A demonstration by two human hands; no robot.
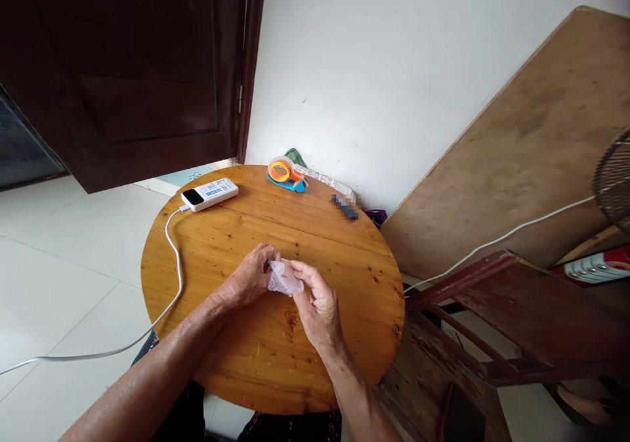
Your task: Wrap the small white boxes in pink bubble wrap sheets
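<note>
A small, crumpled piece of clear plastic wrap [285, 279] is held between my two hands above the middle of the round wooden table [275, 376]. My left hand [251, 274] grips its left edge, fingers bent over it. On the other side, my right hand [319, 304] pinches the right edge between thumb and fingers. Whether something lies inside the plastic cannot be made out.
A white power bank [210, 194] with a cable lies at the table's back left. An orange and blue tape dispenser [286, 174] stands at the back, left of a blurred dark object [344, 207]. A wooden chair [531, 310] is at the right.
</note>
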